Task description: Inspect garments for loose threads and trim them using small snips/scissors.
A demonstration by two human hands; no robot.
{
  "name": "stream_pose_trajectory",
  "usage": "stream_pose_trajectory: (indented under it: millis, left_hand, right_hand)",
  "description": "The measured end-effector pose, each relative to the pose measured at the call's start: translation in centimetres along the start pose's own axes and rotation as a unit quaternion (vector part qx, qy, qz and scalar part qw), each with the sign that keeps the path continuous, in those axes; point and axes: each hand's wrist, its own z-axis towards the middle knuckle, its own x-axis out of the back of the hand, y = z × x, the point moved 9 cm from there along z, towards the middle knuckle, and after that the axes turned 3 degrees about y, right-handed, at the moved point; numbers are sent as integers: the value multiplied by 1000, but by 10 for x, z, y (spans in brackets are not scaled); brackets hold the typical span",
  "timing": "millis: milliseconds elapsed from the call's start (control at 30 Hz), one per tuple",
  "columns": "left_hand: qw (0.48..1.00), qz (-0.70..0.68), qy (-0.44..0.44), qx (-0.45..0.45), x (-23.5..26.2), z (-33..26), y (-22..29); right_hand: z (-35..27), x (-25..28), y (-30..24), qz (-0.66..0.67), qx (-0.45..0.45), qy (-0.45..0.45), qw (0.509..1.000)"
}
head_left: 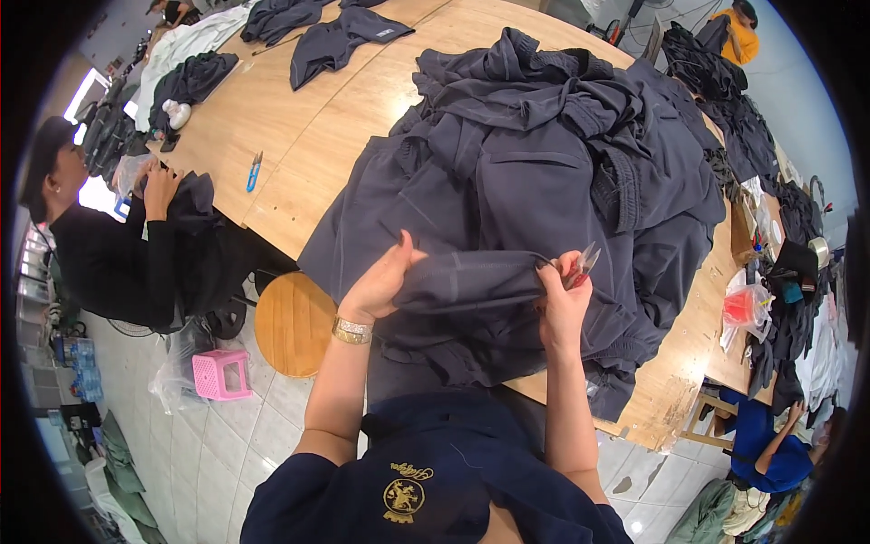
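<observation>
A dark grey garment (471, 279) is stretched between my two hands above the near edge of a wooden table (299, 136). My left hand (385, 276), with a gold bracelet on the wrist, grips the garment's folded edge from the left. My right hand (562, 295) pinches the other end of that edge and also holds small thread snips (582, 265) with reddish handles, blades pointing up. Behind my hands lies a large pile of the same dark grey garments (553, 136).
A person in black (100, 245) sits at the left holding dark cloth. Blue snips (254, 170) lie on the table. A round wooden stool (292, 324) and pink plastic stool (220, 374) stand below. More garments and a red bag (745, 306) lie right; another person (770, 444) sits there.
</observation>
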Motion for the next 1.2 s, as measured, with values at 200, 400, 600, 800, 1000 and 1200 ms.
stream_pose_trajectory:
  millis: [200, 400, 600, 800, 1000, 1200]
  left_hand:
    - [974, -197, 64, -95, -4, -2, 19]
    - [957, 110, 219, -152, 22, -15, 15]
    - [922, 154, 318, -156, 54, -53, -2]
    - [828, 469, 270, -144, 7, -65, -20]
    - [891, 294, 317, -136, 14, -55, -19]
    - [641, 148, 717, -231, 162, -143, -88]
  right_hand:
    - [0, -7, 2, -82, 26, -33, 996]
    - [0, 28, -35, -99, 118, 80, 985]
    - [16, 49, -76, -8, 157, 82, 984]
    - [17, 22, -129, -22, 232, 65, 970]
    - [68, 44, -171, -90, 369, 105, 919]
    - [80, 60, -110, -70, 232, 31, 970]
